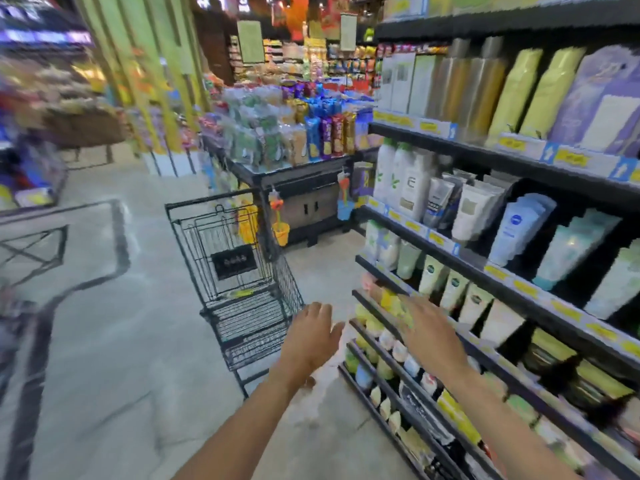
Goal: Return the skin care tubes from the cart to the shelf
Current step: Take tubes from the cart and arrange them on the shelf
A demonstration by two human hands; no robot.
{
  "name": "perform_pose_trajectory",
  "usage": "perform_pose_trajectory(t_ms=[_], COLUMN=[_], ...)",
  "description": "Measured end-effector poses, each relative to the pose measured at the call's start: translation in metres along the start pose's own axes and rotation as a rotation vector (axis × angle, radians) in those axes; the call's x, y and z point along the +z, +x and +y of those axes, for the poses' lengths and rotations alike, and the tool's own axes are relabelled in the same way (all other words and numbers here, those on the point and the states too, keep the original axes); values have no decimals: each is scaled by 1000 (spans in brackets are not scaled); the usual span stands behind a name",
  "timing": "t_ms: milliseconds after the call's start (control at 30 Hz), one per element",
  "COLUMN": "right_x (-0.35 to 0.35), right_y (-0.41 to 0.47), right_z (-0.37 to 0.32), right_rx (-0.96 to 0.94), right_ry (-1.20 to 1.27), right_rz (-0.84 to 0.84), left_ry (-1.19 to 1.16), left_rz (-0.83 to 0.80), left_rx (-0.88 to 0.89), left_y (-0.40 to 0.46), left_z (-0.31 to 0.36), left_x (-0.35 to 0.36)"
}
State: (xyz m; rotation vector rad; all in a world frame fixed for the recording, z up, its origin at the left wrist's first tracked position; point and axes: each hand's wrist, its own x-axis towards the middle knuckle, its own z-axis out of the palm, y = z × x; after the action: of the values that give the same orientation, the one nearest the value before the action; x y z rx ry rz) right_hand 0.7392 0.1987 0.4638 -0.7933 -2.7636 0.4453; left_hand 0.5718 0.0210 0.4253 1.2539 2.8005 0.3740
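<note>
Surroundings: snack display table (294, 168) stands beyond the cart (239, 265); yellow toy buckets (281, 233) hang off its front.
Obstacles: cart sits on the floor (104, 341) just left of the shelf (485, 275), aisle between them narrow.
Labels: yellow price tags (571, 157) on shelf edges, too blurred to read; dark plate on cart unreadable.
Cart contents: basket wire only; one small yellow-green scrap, unclear.
Tubes (481, 209): standing in rows on the shelf, cap down.
Hands: left hand (313, 336) and right hand (420, 322) both spread flat, holding nothing, right one over the lower shelf edge.
</note>
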Motion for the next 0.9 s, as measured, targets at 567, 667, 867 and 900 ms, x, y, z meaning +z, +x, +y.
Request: perform_pose_trajectory(t_ms=[567,667,867,900], right_x=[171,199,255,264], right_y=[139,165,211,220], right_z=[-198,-225,-266,-271], right_rx=[-269,-236,-180,-175], right_ry=[36,67,93,100], right_rz=[-248,-296,-382,-401], left_ry=[-118,-118,-141,-145], left_rz=[-38,-50,-82,-89], left_rx=[-406,-403,-431,-435], left_y=[-1,17,58,67], left_z=[-259,-304,-375,-384], left_x=[7,7,8,9])
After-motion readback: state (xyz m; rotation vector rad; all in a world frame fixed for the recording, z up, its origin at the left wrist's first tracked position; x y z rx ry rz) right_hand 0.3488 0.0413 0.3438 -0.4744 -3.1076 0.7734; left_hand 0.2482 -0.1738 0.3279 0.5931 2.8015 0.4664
